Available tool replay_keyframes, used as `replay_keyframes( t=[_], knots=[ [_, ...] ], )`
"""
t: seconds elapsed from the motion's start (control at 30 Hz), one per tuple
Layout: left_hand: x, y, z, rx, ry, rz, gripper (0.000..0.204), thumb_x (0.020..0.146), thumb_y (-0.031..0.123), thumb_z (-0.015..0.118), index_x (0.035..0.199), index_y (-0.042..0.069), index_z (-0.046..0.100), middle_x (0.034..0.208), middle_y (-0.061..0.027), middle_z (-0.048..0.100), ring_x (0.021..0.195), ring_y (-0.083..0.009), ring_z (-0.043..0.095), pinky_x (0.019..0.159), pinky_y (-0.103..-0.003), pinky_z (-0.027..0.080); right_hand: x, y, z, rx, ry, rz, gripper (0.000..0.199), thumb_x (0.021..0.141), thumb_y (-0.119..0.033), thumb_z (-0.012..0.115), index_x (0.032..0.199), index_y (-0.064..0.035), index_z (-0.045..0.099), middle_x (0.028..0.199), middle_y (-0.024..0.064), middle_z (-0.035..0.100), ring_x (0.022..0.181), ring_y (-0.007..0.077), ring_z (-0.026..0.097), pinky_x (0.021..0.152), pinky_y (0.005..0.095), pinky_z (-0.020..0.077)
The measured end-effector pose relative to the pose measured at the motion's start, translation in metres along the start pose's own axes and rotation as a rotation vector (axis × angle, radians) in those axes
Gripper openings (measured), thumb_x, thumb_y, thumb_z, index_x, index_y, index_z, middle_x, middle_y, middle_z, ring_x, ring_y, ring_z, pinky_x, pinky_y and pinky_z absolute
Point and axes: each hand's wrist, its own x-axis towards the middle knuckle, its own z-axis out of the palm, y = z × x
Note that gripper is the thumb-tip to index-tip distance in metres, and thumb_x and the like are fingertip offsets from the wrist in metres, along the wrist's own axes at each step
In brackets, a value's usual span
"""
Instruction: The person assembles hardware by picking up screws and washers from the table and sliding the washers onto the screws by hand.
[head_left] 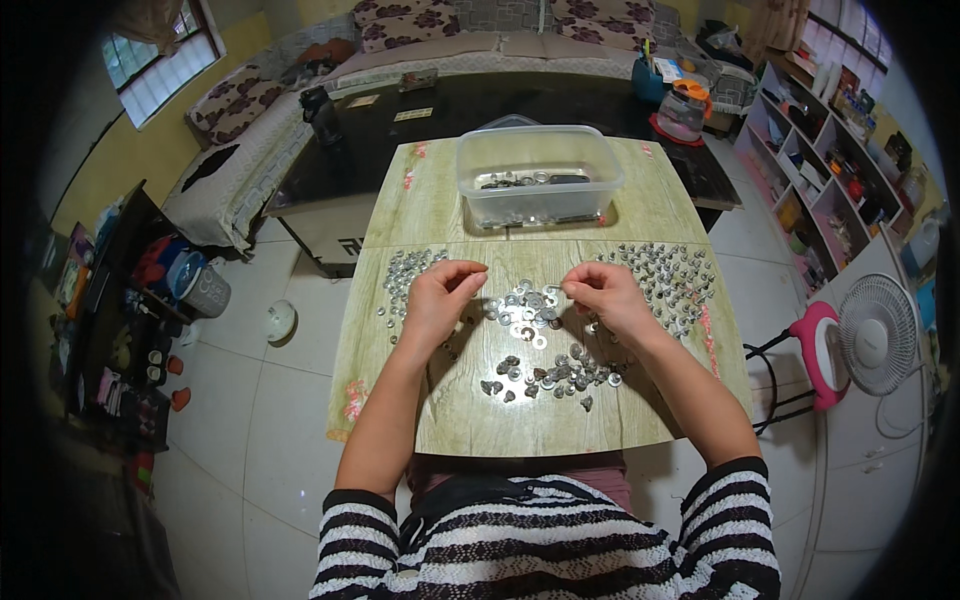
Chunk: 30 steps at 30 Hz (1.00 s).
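A loose pile of flat metal washers (525,310) lies on the table between my hands. My left hand (440,300) is at the pile's left side, thumb and forefinger pinched together; anything between them is too small to make out. Opposite it, my right hand (610,300) pinches at the pile's right edge, with a small shiny piece at its fingertips that I cannot identify. Nearer to me is a mixed heap of small metal fasteners (565,375). Many small silver pieces (408,275) are spread beyond my left hand, and screw-like pieces (670,280) beyond my right.
A clear plastic tub (540,205) with metal parts inside stands at the far side of the wood-patterned table (480,430). Behind is a dark table (450,110) with a black bottle (320,115). A white fan (877,335) stands on a pink chair (820,355) to the right.
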Motion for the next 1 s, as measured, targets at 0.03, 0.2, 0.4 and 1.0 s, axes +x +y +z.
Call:
replay_keyframes(
  t=[0.03,0.2,0.4,1.0],
  knots=[
    [0.000,-0.001,-0.005,0.081,-0.030,0.020,0.015,0.076,0.013,0.064,0.086,0.002,0.065,0.077,-0.0058,0.060,0.067,-0.0121,0.056,0.061,-0.024,0.045,-0.003,0.001,-0.007,-0.012,-0.004,0.002,0.008,0.080,-0.008,0.059,0.081,0.0003,0.059,0.066,-0.0001,0.055,0.054,0.0056,0.048,0.049,0.0195,0.0396],
    [-0.006,0.002,-0.006,0.408,-0.239,0.006,0.014,0.073,0.010,0.065,0.086,0.004,0.066,0.076,-0.0066,0.059,0.069,-0.0154,0.057,0.063,-0.026,0.045,-0.023,0.015,-0.033,-0.095,0.047,-0.023,0.007,0.080,-0.008,0.059,0.079,-0.0003,0.059,0.062,-0.0009,0.054,0.053,0.0052,0.047,0.048,0.0190,0.0384],
    [-0.007,-0.006,-0.007,0.592,-0.220,0.134,0.016,0.069,0.008,0.066,0.085,0.005,0.066,0.077,-0.0100,0.059,0.071,-0.0228,0.058,0.066,-0.031,0.046,-0.045,0.012,-0.048,-0.003,0.073,-0.004,0.006,0.079,-0.005,0.059,0.080,0.0001,0.057,0.069,-0.0007,0.055,0.058,0.0048,0.047,0.053,0.0183,0.0388],
    [-0.007,-0.006,-0.003,0.618,-0.112,0.229,0.011,0.073,0.007,0.061,0.083,0.003,0.063,0.079,-0.0114,0.058,0.071,-0.0265,0.058,0.065,-0.032,0.046,-0.070,0.012,-0.071,-0.267,0.272,-0.156,0.007,0.078,-0.007,0.060,0.080,-0.0002,0.058,0.069,-0.0013,0.056,0.060,0.0049,0.049,0.055,0.0192,0.0397]
  ],
)
